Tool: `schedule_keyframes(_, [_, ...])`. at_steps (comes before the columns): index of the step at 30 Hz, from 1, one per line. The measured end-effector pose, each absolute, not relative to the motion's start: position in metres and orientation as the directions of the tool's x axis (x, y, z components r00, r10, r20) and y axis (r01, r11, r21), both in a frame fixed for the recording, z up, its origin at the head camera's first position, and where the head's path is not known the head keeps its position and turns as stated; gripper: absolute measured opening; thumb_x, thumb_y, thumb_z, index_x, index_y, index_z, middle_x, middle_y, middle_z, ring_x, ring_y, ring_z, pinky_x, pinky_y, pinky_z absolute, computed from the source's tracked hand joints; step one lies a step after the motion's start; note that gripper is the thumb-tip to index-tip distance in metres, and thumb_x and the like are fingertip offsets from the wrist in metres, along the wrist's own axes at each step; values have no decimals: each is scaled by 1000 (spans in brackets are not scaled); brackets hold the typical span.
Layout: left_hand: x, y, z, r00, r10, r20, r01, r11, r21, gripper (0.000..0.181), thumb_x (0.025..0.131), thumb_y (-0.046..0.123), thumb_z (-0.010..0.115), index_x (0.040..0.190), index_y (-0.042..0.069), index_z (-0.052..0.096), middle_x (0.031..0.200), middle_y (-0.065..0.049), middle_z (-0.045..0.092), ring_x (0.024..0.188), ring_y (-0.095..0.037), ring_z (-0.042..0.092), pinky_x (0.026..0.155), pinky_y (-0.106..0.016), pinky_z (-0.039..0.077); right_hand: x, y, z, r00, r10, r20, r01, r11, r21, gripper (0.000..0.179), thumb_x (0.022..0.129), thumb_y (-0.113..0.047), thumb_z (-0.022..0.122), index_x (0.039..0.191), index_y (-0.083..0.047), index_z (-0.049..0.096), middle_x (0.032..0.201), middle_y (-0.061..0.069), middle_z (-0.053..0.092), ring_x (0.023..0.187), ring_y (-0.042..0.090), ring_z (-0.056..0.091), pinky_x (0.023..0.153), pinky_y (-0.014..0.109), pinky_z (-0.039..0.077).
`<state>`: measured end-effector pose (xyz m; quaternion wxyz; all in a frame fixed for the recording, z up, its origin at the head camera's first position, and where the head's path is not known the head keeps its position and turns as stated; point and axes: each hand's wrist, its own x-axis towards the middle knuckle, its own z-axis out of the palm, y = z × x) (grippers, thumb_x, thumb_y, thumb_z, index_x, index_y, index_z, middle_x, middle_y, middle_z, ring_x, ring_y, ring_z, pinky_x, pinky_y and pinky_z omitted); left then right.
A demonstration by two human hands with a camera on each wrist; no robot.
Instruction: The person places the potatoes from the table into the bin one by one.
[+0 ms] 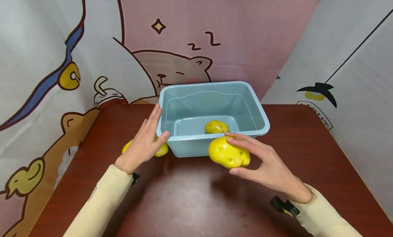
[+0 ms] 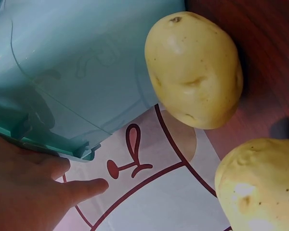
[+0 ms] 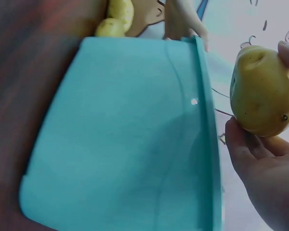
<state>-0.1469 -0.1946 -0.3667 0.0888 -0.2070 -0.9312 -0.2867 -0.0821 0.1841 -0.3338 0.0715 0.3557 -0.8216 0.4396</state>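
Observation:
A light blue plastic bin [image 1: 190, 146] stands on the table, with one yellow potato [image 1: 216, 127] on its floor. My right hand [image 1: 264, 158] holds another potato [image 1: 228, 152] between thumb and fingers, in front of the bin's near rim. In the right wrist view that held potato [image 3: 262, 91] shows beside the bin wall [image 3: 120, 130]. My left hand [image 1: 144, 141] rests at the bin's left rim, fingers straight and thumb apart. Partly hidden behind it lie two more potatoes; the left wrist view shows one potato [image 2: 195, 70] next to the bin and a second potato [image 2: 262, 187] nearby.
The dark reddish-brown table [image 1: 184, 196] extends around the bin. Behind it hangs a cloth backdrop [image 1: 245, 35] printed with cartoon animals. A strapped wrist camera [image 1: 284, 206] sits at the right sleeve.

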Motion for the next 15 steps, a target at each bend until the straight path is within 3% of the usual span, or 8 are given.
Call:
schedule_keyframes(7, [-149,-194,-368,-898,336,284,438,748,498,83,105,51,49,167,9,12,174,-3,3,158,-30,17,119,-69,20,-94,186,-319,-670,-490,558,-728,285,-623,83,67,2,93,143,-9,62,149,9,58,138,24,52,112,25,41])
schedule_keyframes(15, [-147,-195,-366,-905,326,275,424,755,501,85,105,56,47,167,11,12,174,0,2,158,-27,17,120,-67,19,-103,185,-305,-694,-447,564,-705,265,-658,85,67,12,89,145,-5,59,150,10,57,139,24,51,110,25,43])
